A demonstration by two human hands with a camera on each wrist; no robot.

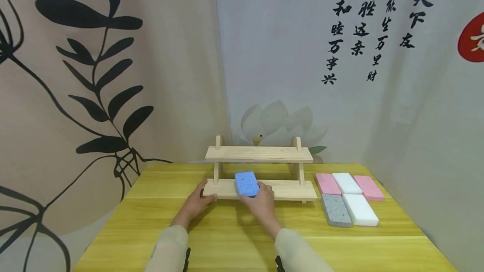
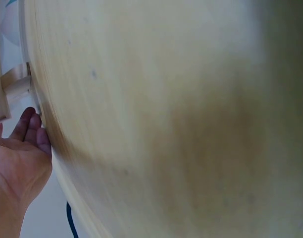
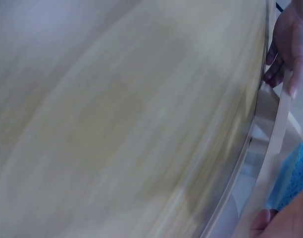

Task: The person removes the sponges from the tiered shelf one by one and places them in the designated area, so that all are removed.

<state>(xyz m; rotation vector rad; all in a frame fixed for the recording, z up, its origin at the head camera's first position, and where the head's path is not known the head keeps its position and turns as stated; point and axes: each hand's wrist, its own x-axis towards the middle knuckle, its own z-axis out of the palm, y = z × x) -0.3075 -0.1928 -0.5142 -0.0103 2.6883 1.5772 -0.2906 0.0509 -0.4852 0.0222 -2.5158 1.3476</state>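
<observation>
A light wooden two-tier rack point(image 1: 259, 154) stands on the table. My right hand point(image 1: 261, 204) holds a blue sponge point(image 1: 247, 183) between thumb and fingers at the front of the lower shelf, left of its middle. Whether the sponge bears on the board cannot be made out. At the left end of the lower shelf, my left hand point(image 1: 194, 205) grips the board, thumb at the front edge and fingers round the end. In the right wrist view, the blue sponge point(image 3: 294, 178) shows beside the shelf, and that same left hand point(image 3: 290, 44) is at the board's far end.
On the table's right lie two pink sponges point(image 1: 327, 184) point(image 1: 369, 188), two white ones point(image 1: 346, 183) point(image 1: 360, 210) and a grey sponge point(image 1: 335, 210), close together. Behind the yellowish wooden table point(image 1: 227, 242) hangs a printed cloth backdrop point(image 1: 181, 74).
</observation>
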